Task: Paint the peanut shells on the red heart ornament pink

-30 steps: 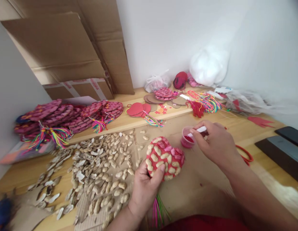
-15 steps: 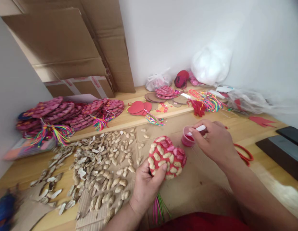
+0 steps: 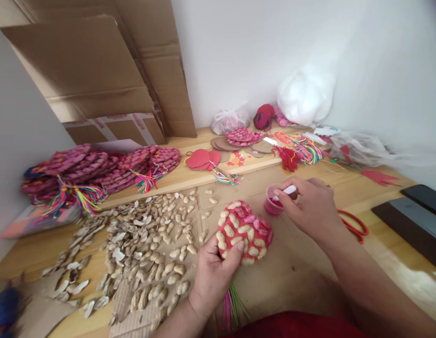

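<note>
My left hand (image 3: 218, 270) grips a red disc (image 3: 251, 212) covered with peanut shells, thumb on its face. Shells along its upper right are coated pink; the others are bare tan. Green and pink cords (image 3: 233, 305) hang below it. Between thumb and fingers my right hand (image 3: 305, 202) pinches a white-handled brush (image 3: 289, 190), its tip down inside a small clear cup (image 3: 272, 209) of pink paint. The bristles are hidden in the cup. The cup stands on a cardboard sheet, just right of and beyond the disc.
Loose peanut shells (image 3: 150, 253) spread over the left. Stacks of finished pink discs with tassels (image 3: 80, 169) lie behind them. Red card discs (image 3: 200, 159) sit on a raised wooden ledge. A red-handled tool (image 3: 358, 230) and dark boxes (image 3: 411, 225) are at right.
The brush and my right hand have shifted slightly, with the brush still in the cup. My left hand holds the disc almost unmoved. The view has tilted a little.
</note>
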The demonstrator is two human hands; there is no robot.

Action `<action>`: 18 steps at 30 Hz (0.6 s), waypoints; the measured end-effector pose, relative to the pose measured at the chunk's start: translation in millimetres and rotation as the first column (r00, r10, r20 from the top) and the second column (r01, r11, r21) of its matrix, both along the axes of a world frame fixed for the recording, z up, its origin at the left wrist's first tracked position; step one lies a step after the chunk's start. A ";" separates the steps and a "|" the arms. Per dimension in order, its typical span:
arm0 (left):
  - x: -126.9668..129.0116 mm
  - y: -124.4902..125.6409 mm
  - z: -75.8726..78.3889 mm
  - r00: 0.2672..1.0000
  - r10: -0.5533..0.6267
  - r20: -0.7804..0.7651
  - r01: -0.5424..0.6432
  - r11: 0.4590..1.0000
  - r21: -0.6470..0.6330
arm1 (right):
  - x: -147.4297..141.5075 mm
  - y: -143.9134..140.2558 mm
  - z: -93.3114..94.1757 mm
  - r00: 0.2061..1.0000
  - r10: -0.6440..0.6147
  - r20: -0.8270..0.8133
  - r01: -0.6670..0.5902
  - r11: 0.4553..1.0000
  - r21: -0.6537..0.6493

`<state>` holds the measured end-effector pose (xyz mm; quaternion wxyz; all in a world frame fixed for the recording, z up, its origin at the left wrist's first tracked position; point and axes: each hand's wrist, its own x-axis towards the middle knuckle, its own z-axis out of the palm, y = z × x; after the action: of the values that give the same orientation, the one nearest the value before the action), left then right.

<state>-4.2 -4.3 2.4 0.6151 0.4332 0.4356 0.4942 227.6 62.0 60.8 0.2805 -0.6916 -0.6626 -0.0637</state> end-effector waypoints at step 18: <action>0.1 -1.2 -3.0 0.993 -0.026 -0.119 0.051 0.977 0.207 | -40.5 -64.4 37.4 0.775 0.530 -0.344 -0.362 0.818 0.446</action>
<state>-4.1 -5.5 -0.6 0.5493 0.5319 0.4072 0.4996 187.1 -2.4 98.2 0.5538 -0.4437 -0.7028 0.0505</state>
